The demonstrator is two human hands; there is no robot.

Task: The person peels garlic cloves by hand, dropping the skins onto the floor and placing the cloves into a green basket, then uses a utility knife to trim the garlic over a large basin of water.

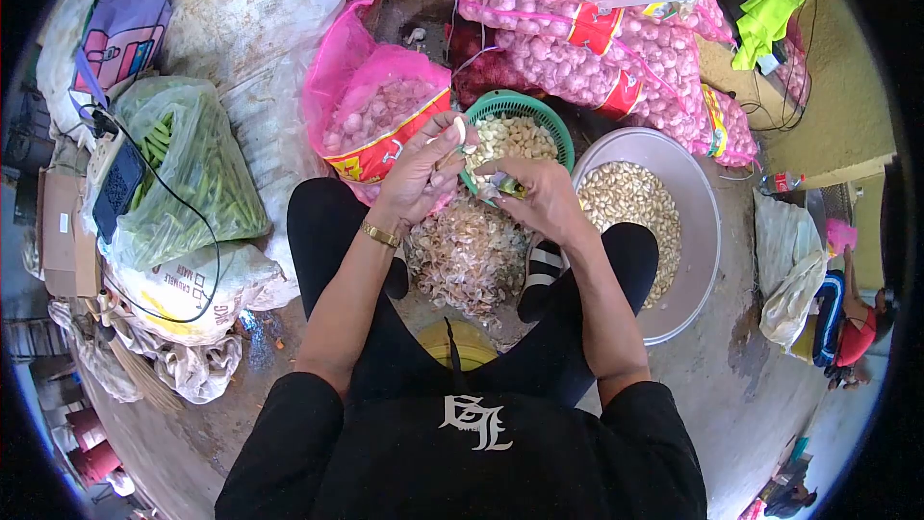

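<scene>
My left hand (423,166) is closed, with a pale garlic clove (460,129) pinched at the thumb and fingertips. Close beside it, my right hand (544,195) is curled around something small with a yellow-green part, mostly hidden by the fingers. Just beyond both hands stands a green plastic basket (566,125) holding garlic cloves. Beneath them, a heap of papery garlic skins (467,255) lies on the floor between my feet. A pink mesh bag (337,67) of garlic lies open past my left hand.
On the right, a wide pale tub (707,260) holds many cloves. Stacked garlic sacks (597,58) stand behind the basket. A plastic bag of green vegetables (192,173) and a phone (119,191) with a cable are at left. Another person (852,323) is at far right.
</scene>
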